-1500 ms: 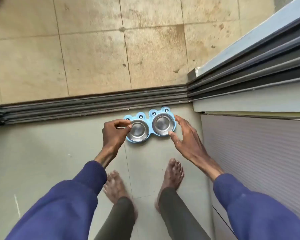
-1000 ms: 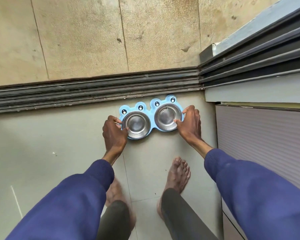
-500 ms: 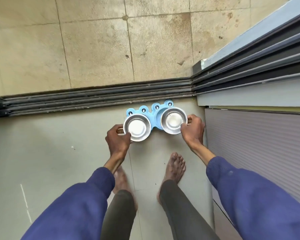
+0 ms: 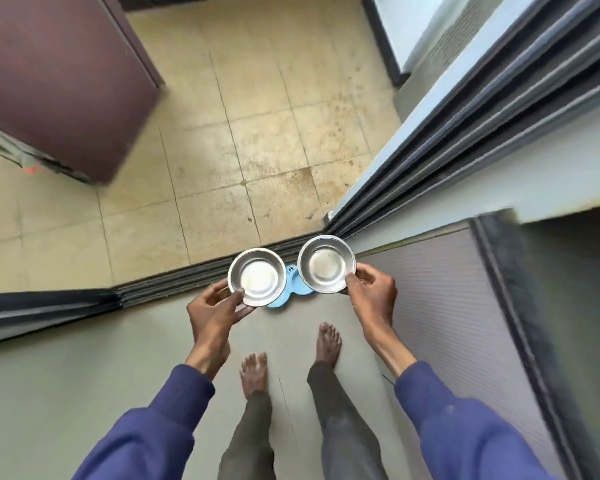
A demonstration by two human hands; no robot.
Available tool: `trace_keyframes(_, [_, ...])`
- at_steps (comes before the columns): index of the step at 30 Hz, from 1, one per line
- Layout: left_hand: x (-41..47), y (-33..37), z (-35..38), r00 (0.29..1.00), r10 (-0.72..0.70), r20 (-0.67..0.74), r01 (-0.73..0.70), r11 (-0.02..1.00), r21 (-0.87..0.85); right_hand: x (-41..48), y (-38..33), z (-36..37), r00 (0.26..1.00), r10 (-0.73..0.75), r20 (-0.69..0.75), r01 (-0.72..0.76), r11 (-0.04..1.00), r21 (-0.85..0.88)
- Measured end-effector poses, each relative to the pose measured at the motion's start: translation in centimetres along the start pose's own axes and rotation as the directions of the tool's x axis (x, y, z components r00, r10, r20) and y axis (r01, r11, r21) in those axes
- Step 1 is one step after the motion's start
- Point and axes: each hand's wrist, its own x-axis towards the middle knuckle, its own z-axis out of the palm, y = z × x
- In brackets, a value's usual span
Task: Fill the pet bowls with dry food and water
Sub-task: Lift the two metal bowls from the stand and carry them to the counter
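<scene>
Left hand point(image 4: 215, 306) pinches the left bowl point(image 4: 258, 277), right hand point(image 4: 371, 289) the right bowl point(image 4: 326, 264), by near rims only; both jut beyond the fingers point(image 4: 235, 297), over the blue stand point(image 4: 293, 284), so either might tilt and drop

Sleeves: left sleeve point(image 4: 146, 431) and right sleeve point(image 4: 465, 431), long, deep blue-violet knit, with ribbed cuffs.
Legs: trousers point(image 4: 343, 431), dark grey-brown, narrow, ending at the ankles.
Feet: left foot point(image 4: 254, 372) and right foot point(image 4: 328, 344), both bare.
Hands: left hand point(image 4: 213, 315) and right hand point(image 4: 374, 289), bare, uncovered past the cuffs.
</scene>
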Motion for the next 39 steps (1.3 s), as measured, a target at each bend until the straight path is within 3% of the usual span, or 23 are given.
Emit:
trace_keyframes(9, [-16.4, 12.7, -3.2, 0.973, 0.09, 0.214, -0.094, 0.996, 0.009, -13.9, -12.6, -12.0, 0.992, -0.062, -0.112, 0.078, 0.986, 0.149])
trace_keyframes(16, [-24.9, 17.5, -4.8, 0.906, 0.155, 0.395, -0.178, 0.984, 0.022, -21.3, -15.8, -20.1, 0.972, -0.099, -0.214, 0.145, 0.966, 0.212])
trace_keyframes(25, [-32.1, 17.7, -0.4, 0.801, 0.141, 0.583, -0.221, 0.973, 0.069, -26.2, -12.1, -28.2, 0.956, 0.027, -0.293, 0.079, 0.936, 0.344])
trace_keyframes(34, [-38.2, 10.6, 7.9, 0.723, 0.043, 0.689, -0.203, 0.967, 0.153, -27.4, -3.8, -36.6, 0.921, 0.138, -0.364, 0.043, 0.894, 0.446])
trace_keyframes(39, [-39.8, 6.5, 13.0, 0.701, -0.057, 0.711, -0.167, 0.956, 0.241, -27.5, 0.0, -40.6, 0.859, 0.269, -0.435, 0.008, 0.844, 0.536])
